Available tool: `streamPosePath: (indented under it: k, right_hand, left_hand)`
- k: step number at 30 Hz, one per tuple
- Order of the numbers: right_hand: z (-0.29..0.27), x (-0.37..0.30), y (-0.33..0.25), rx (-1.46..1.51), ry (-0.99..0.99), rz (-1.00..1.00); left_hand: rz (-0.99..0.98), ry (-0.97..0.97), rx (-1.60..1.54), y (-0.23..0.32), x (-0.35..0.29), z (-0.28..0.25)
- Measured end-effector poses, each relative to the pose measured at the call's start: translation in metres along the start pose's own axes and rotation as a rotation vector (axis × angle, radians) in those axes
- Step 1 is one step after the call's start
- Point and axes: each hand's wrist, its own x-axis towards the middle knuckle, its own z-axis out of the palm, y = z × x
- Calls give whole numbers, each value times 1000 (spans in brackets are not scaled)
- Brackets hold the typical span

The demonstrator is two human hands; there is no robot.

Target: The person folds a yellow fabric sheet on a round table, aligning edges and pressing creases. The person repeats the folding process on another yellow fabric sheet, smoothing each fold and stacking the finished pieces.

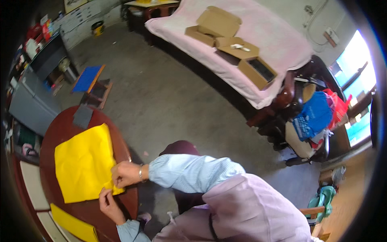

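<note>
A large yellow sheet, fabric-like and slightly creased (82, 161), lies spread on the dark red oval table (129, 201). At its near right corner, my right hand (125, 174) is closed on the edge, fingers bent in a pinch. Just below it, my left hand (109, 205) pinches the same corner between thumb and fingers. A small fold of yellow stands up between the two hands. What exactly lies under the fingertips is hidden. Another yellow piece, flat and folded (72, 224), sits at the table's lower left side.
A dark grey flat piece (83, 116) rests at the table's far end. Beyond it stands a blue-topped stool (89, 78). Open cardboard boxes (219, 22) lie on a pink-covered wooden sofa (274, 36). Bags (312, 115) are piled on a chair at right.
</note>
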Motion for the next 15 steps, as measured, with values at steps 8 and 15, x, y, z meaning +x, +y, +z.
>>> streamPosePath:
  k: [8,15]
  right_hand:
    - [-21,-7,-10,106,-34,101]
    - [-21,2,-28,165,-105,275]
  left_hand:
    - [36,-10,7,21,-12,5]
    - [56,-34,64,30,-8,0]
